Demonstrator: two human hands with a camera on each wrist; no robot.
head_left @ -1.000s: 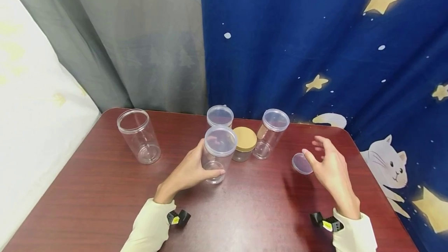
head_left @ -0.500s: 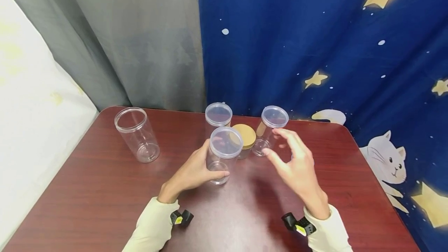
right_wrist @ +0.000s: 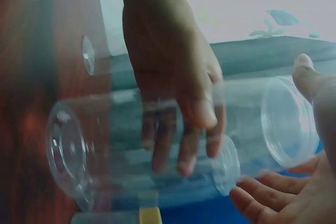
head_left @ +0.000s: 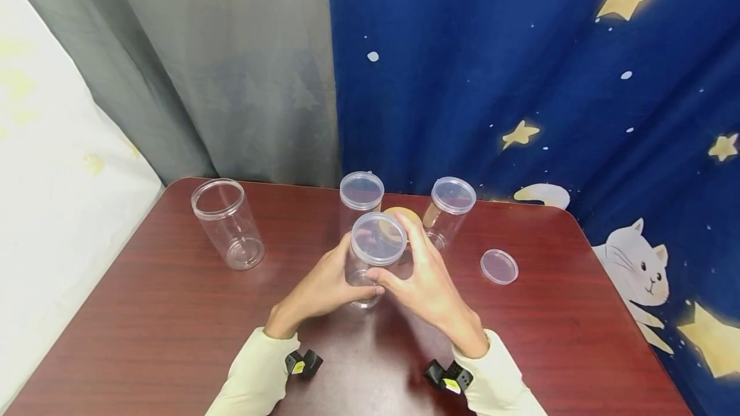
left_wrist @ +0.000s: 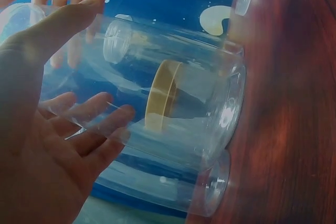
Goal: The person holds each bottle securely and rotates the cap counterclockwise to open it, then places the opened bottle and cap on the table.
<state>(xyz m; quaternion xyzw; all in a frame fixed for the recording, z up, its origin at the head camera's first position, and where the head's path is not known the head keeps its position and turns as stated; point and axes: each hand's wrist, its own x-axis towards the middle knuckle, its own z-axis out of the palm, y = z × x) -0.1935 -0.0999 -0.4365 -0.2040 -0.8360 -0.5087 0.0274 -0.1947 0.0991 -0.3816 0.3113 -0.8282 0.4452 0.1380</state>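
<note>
A clear plastic jar [head_left: 357,267] stands upright at the middle of the table, with a translucent lid [head_left: 378,239] on its top. My left hand [head_left: 324,284] grips the jar's body from the left, its thumb across the near side and its fingers behind. From the right, my right hand [head_left: 430,287] curls round the lid, with the thumb on the near side and the fingers at the far side. In the right wrist view, the lidded end [right_wrist: 287,121] lies between the right thumb and fingers. Just how firmly they press is unclear.
Behind stand two lidded clear jars, one left [head_left: 361,190] and one right [head_left: 453,196], with a gold-lidded jar [head_left: 399,212] partly hidden between. An uncovered clear jar [head_left: 231,230] stands left; a loose lid [head_left: 500,267] lies right. Curtains [head_left: 462,82] hang beyond the table [head_left: 173,313].
My right hand has come left from above the loose lid to the lid of the held jar. My left hand keeps its grip and has shifted slightly right with the jar.
</note>
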